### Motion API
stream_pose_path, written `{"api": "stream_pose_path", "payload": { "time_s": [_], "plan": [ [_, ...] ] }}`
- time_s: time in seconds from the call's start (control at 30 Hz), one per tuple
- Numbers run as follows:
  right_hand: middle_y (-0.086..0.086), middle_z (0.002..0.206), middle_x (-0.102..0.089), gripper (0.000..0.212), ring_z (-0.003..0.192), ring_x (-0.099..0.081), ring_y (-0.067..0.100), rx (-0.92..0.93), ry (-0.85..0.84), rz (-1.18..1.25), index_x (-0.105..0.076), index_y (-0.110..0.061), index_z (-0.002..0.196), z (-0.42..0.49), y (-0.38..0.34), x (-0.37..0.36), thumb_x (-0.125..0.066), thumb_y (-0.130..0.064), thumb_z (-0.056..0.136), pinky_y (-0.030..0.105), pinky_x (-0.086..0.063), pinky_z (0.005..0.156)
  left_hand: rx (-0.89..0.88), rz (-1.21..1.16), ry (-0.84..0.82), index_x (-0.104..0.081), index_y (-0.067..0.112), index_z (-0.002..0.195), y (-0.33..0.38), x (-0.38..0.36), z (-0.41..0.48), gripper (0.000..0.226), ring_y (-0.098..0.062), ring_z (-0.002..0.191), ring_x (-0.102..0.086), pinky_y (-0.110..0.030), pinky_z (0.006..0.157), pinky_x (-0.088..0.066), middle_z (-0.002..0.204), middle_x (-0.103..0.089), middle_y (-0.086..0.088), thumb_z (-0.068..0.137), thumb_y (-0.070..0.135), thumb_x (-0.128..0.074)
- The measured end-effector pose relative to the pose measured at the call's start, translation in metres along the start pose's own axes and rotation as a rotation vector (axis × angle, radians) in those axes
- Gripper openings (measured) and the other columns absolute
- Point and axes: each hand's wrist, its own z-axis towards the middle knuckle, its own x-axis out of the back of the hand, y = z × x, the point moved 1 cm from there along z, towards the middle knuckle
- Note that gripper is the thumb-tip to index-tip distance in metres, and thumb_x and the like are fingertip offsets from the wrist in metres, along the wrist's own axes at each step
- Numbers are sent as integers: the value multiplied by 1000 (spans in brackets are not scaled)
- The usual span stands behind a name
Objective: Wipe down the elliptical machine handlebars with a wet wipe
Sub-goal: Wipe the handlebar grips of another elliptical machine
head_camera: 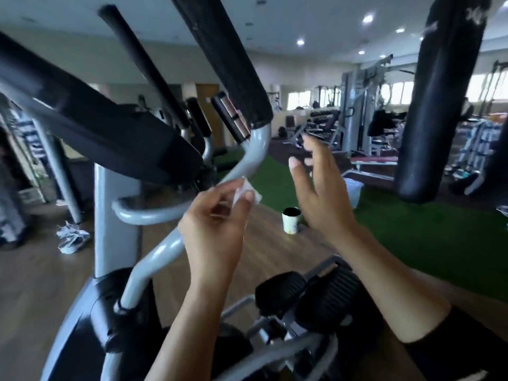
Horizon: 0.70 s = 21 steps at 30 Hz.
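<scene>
Head view: the left grip (213, 229), a bare hand raised in front of the elliptical machine, is closed on a small white wet wipe (247, 191), pinching it between thumb and fingertips. The wipe sits at the curved grey tube of the near handlebar (257, 149), just below the point where the tube enters its black foam sleeve (222, 56); motion blur prevents telling whether wipe and tube are actually touching. The right grip (324, 199) is held up just to the right of the wipe with fingers spread and relaxed, holding nothing and apart from the handlebar. A second handlebar (143, 67), also black-sleeved, rises to the left of the first, and between them a short sensor bar (232, 116) with metal contact plates tilts upward. The dark console (115, 127) spans the left of the view above the grey upright column (115, 215). Two black ribbed pedals (310, 295) lie low, between the forearms. On the wooden floor (269, 259) beyond the hands stands a pale cup (290, 222), near the edge of green turf (417, 232). A black punching bag (439, 100) hangs at right, and a pair of light shoes (72, 237) lies at left.
</scene>
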Motion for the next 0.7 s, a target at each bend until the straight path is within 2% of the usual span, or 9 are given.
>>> {"api": "stream_pose_path", "payload": {
  "time_s": [0.17,0.3,0.4,0.53,0.63,0.7],
  "plan": [
    [6,143,-45,54,126,-50,21,205,23,201,-36,-12,144,92,-19,-18,-38,-41,99,44,-43,103,-137,-61,261,-75,27,97,17,-14,65,14,-9,78,-68,-30,75,-55,86,-73,3,83,28,-73],
    [3,145,-45,49,131,-44,14,291,-34,351,-34,-17,146,137,-32,-29,-39,-35,101,43,-40,106,-207,-74,480,-74,30,96,34,-24,105,14,-6,71,-64,-32,72,-56,81,-71,8,82,32,-72],
    [3,145,-46,47,129,-48,15,375,-95,459,-34,-18,147,159,-35,-35,-38,-31,101,42,-41,107,-273,-108,588,-73,30,91,48,-33,127,8,-7,65,-60,-36,69,-56,71,-66,10,83,33,-73],
    [-1,140,-51,47,123,-54,12,505,-166,569,-34,-21,147,176,-32,-46,-39,-30,102,40,-47,101,-334,-142,702,-72,24,90,60,-50,143,10,-8,62,-61,-27,65,-54,72,-69,6,82,30,-74],
    [-3,135,-54,45,117,-57,8,572,-168,629,-37,-20,146,184,-30,-52,-42,-28,102,37,-51,95,-353,-143,758,-73,26,88,64,-61,151,8,-11,68,-67,-27,66,-55,77,-72,3,82,32,-74],
    [-2,132,-56,45,116,-56,7,594,-165,658,-39,-20,145,188,-27,-54,-44,-27,101,34,-50,96,-367,-131,787,-74,30,87,63,-70,154,5,-8,69,-66,-22,67,-52,76,-72,4,82,30,-74]
  ]
}}
